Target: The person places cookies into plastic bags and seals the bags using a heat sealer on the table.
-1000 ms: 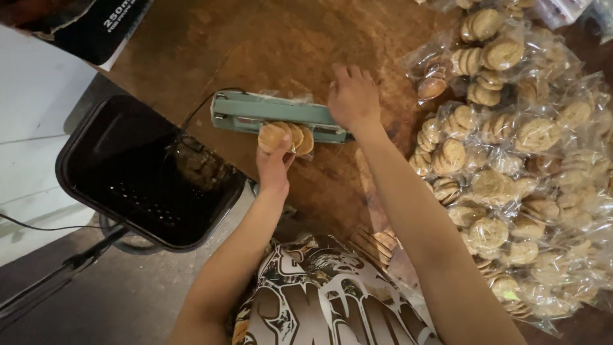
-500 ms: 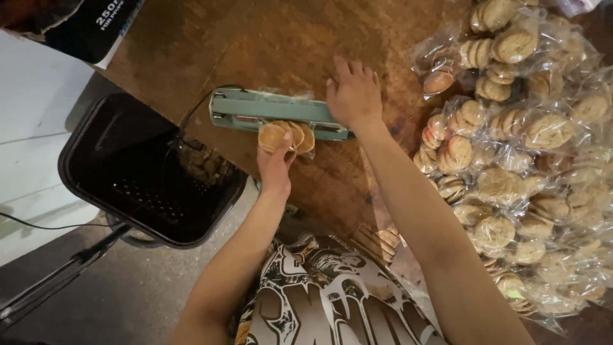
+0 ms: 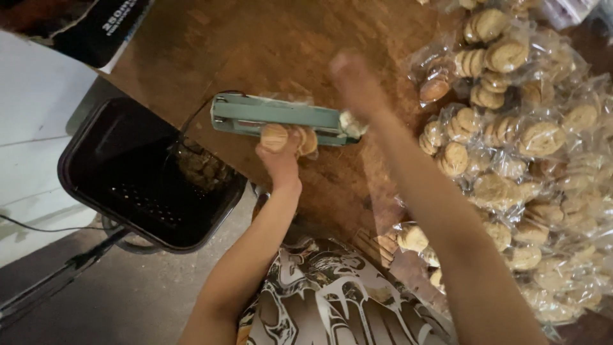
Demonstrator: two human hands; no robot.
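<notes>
A teal bag sealer (image 3: 274, 115) lies on the brown wooden table (image 3: 255, 45). My left hand (image 3: 278, 156) holds a clear bag of round biscuits (image 3: 288, 137) against the sealer's near side. Above the sealer's right end my right hand (image 3: 353, 80) is lifted and blurred, fingers loosely spread, holding nothing that I can see.
A heap of sealed biscuit bags (image 3: 511, 147) covers the table's right side. A black plastic crate (image 3: 137, 179) stands off the table's left edge, above a grey floor (image 3: 128, 300). A cord (image 3: 191, 121) runs from the sealer toward the crate.
My right hand has come up off the sealer's arm and now hovers above its right end. My left hand still keeps the biscuit bag at the sealer.
</notes>
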